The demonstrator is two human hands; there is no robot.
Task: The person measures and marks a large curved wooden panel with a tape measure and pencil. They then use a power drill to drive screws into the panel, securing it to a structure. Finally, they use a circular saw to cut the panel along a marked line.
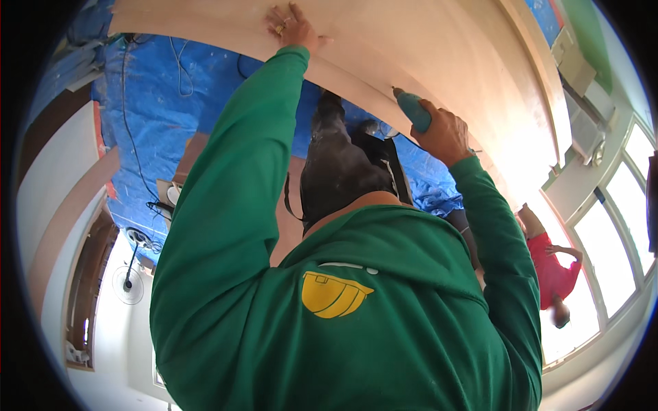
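Observation:
My left hand (295,31) lies on the large pale wooden panel (425,44) near its edge, fingers spread, a ring on one of them. My right hand (444,133) is wrapped around a teal power drill (413,109). The drill's narrow tip points at the panel's face, close to the edge. I cannot tell whether the tip touches the wood. Both my arms are in green sleeves.
A blue tarp (154,103) covers the floor, with a dark cable (125,103) running across it. A fan (128,282) stands at the left. At the right, a person in a red top (554,270) is near bright windows (606,253).

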